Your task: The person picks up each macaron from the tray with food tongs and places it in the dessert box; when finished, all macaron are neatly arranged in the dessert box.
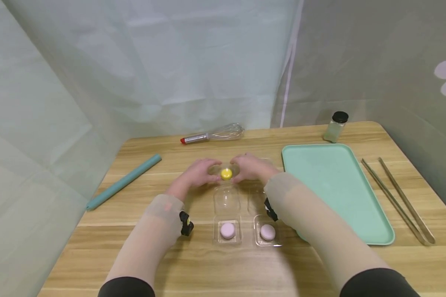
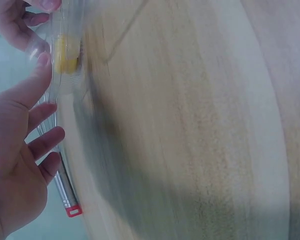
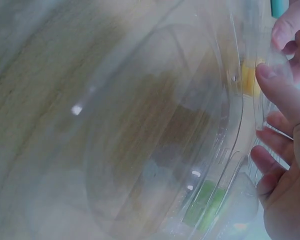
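Observation:
A small clear plastic box (image 1: 224, 170) with a yellow macaron (image 1: 226, 174) inside sits at the table's centre, held between both hands. My left hand (image 1: 208, 172) pinches its left side and my right hand (image 1: 240, 169) pinches its right side. In the left wrist view my left hand (image 2: 37, 82) has its thumb on the clear box (image 2: 65, 75) by the yellow macaron (image 2: 65, 55). The right wrist view shows my right hand (image 3: 272, 100) on the box's edge, with a clear lid (image 3: 160, 140) filling the frame. Nearer me, two open clear boxes hold pink macarons (image 1: 228, 230) (image 1: 267, 232).
A teal tray (image 1: 334, 185) lies to the right, with long metal tongs (image 1: 397, 200) beyond it. At the back are a whisk (image 1: 215, 134) and a small black-capped jar (image 1: 335, 126). A teal rod (image 1: 124, 181) lies at the left. Curtains wall the table.

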Tool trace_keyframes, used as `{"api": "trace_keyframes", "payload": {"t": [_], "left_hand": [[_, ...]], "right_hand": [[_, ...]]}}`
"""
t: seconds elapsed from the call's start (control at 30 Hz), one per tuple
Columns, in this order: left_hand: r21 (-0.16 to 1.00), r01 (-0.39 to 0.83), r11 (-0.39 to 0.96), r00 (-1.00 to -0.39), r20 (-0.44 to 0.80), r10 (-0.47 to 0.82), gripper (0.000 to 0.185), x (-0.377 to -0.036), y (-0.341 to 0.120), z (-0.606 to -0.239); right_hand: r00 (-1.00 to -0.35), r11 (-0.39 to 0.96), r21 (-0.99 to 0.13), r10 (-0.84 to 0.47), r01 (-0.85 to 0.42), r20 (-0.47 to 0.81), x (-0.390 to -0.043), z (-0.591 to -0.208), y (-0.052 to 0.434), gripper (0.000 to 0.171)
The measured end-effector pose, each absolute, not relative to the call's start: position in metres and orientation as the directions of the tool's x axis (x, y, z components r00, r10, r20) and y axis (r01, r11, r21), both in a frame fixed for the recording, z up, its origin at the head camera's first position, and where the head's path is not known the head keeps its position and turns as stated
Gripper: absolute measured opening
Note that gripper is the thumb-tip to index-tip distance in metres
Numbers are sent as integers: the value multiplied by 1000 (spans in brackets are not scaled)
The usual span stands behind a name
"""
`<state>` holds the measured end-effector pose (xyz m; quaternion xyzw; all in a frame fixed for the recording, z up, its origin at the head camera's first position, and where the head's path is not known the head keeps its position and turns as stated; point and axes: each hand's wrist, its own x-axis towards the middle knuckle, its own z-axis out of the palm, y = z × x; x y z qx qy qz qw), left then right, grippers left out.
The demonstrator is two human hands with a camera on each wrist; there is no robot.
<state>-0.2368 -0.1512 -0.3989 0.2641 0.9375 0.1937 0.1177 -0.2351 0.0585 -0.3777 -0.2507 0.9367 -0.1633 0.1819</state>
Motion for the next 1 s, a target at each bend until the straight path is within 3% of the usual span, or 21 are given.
{"api": "trace_keyframes", "payload": {"t": [0.57, 0.83, 1.0], "left_hand": [[360, 450, 817, -844, -128, 521, 62, -235, -152, -399], [371, 439, 818, -851, -120, 511, 66, -232, -154, -395], [372, 439, 818, -854, -109, 508, 70, -230, -154, -389]], "right_hand": [[-802, 814, -398, -540, -422, -254, -233, -381, 56, 72], [-812, 758, -525, -549, -386, -196, -230, -377, 66, 78], [-800, 751, -495, -576, -436, -169, -225, -367, 72, 76]]}}
